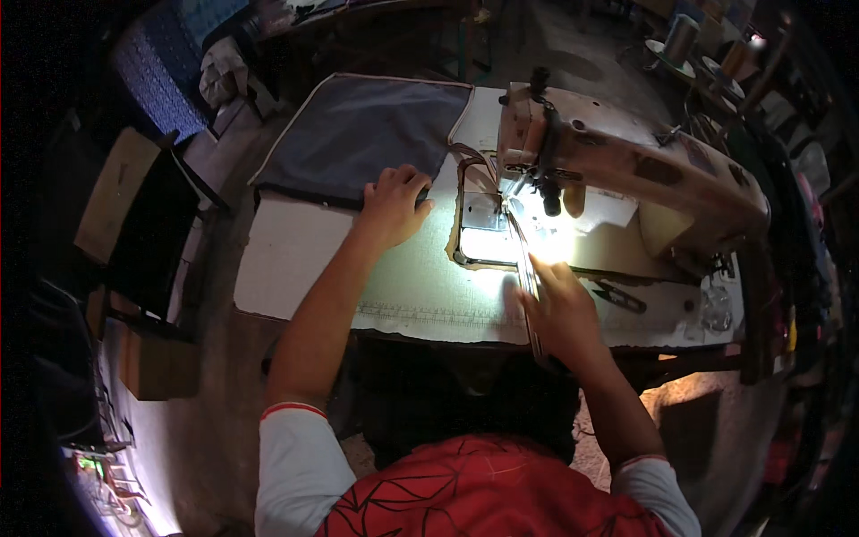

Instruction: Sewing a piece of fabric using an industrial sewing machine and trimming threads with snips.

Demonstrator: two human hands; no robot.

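Observation:
A dark grey cloth panel point(367, 134) with a pale bound edge lies on the white sewing table point(304, 259), left of the sewing machine point(617, 143). My left hand point(394, 208) is closed on its near right corner, where a bit of dark fabric shows by the thumb. From the lit needle area a narrow light-and-dark strip point(526, 264) runs toward me and hangs over the table's front edge. The fingers of my right hand point(559, 309) are closed on this strip, just in front of the needle plate point(483, 212). The machine's head partly hides where strip and cloth meet.
Thread snips point(620, 295) and a clear glass jar point(716, 309) sit on the table at the right. Thread spools point(682, 38) stand behind the machine. To the left are a chair point(134, 215) and a cardboard box point(157, 362) on the floor.

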